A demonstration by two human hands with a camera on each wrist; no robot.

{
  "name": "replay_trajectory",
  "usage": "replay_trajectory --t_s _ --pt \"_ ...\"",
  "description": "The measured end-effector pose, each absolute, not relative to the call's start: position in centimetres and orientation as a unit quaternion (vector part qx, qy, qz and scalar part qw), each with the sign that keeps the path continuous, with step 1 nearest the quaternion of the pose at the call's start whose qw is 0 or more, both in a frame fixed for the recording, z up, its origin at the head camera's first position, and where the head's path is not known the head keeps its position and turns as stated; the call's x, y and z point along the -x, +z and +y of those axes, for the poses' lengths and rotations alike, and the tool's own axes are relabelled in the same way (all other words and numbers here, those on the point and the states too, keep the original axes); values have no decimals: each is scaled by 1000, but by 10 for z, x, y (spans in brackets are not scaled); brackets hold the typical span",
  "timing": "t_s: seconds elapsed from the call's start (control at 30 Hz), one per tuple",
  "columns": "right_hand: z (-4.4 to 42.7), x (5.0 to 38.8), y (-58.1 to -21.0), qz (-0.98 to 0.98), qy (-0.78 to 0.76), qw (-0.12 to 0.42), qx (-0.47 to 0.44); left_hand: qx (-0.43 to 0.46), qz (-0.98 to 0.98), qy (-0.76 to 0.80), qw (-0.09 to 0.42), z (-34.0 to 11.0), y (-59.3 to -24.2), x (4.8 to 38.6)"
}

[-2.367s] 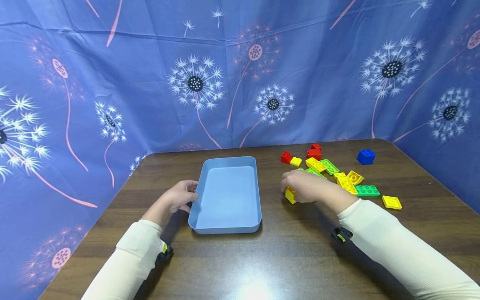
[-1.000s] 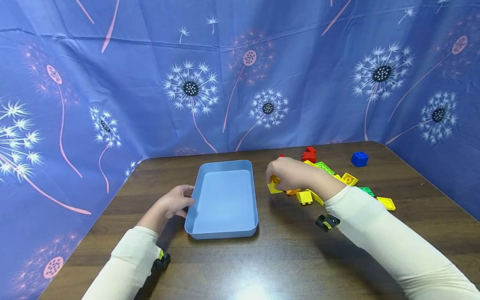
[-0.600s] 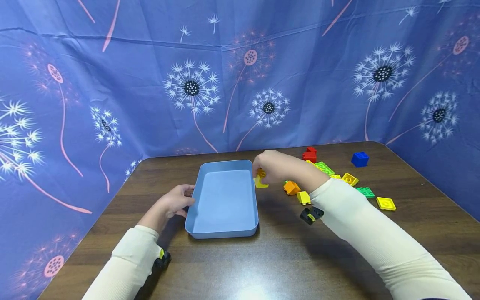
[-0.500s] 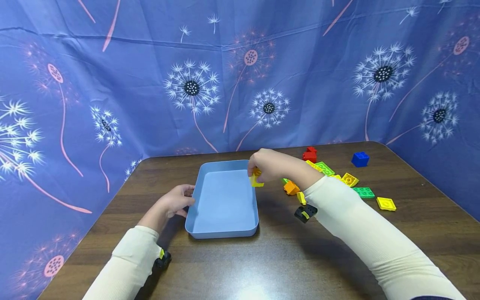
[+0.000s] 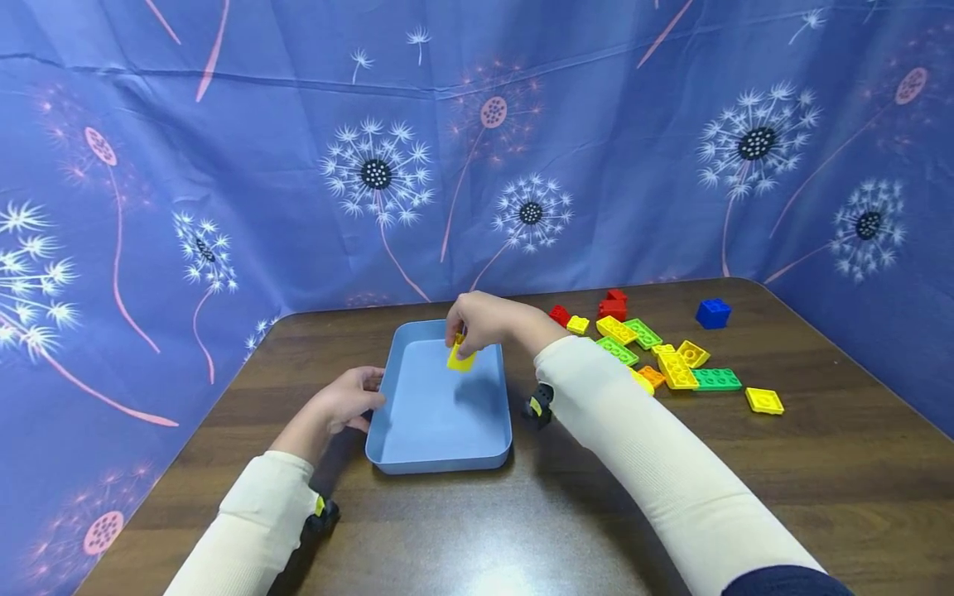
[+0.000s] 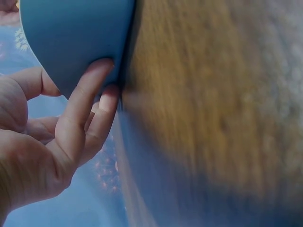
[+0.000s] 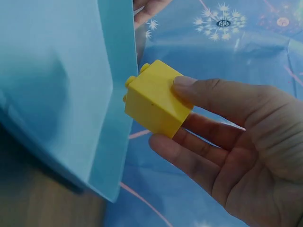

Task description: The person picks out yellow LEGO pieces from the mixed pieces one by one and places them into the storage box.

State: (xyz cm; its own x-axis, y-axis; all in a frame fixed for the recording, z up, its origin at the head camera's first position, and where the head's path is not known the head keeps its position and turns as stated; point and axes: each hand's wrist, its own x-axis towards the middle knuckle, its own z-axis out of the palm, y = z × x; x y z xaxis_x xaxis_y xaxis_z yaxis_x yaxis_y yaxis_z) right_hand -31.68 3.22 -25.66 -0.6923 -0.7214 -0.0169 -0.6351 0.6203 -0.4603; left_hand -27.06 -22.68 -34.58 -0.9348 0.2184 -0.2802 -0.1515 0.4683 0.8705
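The right hand (image 5: 480, 319) is pinching a yellow block (image 7: 156, 99) between thumb and fingers, and that block is hanging over the blue tray (image 5: 440, 426), its near side showing smooth and its studs pointing away from the palm in the right-wrist view. The thumb is pressing close to one end only, so a slip there could be sending the piece spinning, likely because those plastic faces are offering little bite. A shadow is lying on the tray floor, so the block is seemingly staying clear of it; letting go from up here could be making it bounce or tip over. Across at the far wall, the left hand (image 5: 350, 397) is resting relaxed fingers against the tray's outside, pressing rather than wrapping; too hard a push could be sliding the tray over the table (image 5: 596, 513). And watch that black wrist strap (image 5: 538, 404): it is sitting just beside the right wall, and a dipping wrist could be knocking it. The white sleeve (image 5: 641, 422) is partly covering the loose bricks (image 5: 678, 370), so a low sweep could be scattering them.
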Motion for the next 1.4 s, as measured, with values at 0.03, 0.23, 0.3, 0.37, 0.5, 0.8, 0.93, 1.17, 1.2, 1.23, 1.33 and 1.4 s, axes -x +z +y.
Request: replay_trajectory --t_s 0.03,0.23,0.3,0.37,0.5,0.8,0.93,1.17,1.2,1.23,1.33,1.4 --pt "29 318 -258 893 -223 107 376 -19 838 516 179 -227 -346 270" --pt "8 324 -267 891 -247 119 362 -18 838 518 174 -229 -346 270" --pt "4 327 -272 893 -253 123 350 -18 838 517 174 -229 -346 271" --pt "0 329 -279 894 -265 134 334 -18 838 517 175 -230 -346 271" --pt "-5 333 -299 889 -315 167 287 -21 836 519 177 -230 -347 270" --pt "-11 335 -322 883 -374 158 236 -19 835 521 177 -230 -348 269" --pt "-8 335 -323 892 -356 146 237 -19 837 518 177 -229 -347 270" --pt "-5 337 -323 898 -337 146 244 -17 839 515 176 -228 -347 270" --pt "-5 337 -323 897 -335 147 246 -17 839 515 175 -228 -347 270" --pt "-5 337 -322 898 -331 147 249 -15 839 515 175 -228 -346 270" --pt "-2 338 -319 900 -325 146 250 -14 838 517 175 -227 -346 270" --pt "-1 339 -317 902 -320 144 250 -11 838 516 175 -227 -346 270"
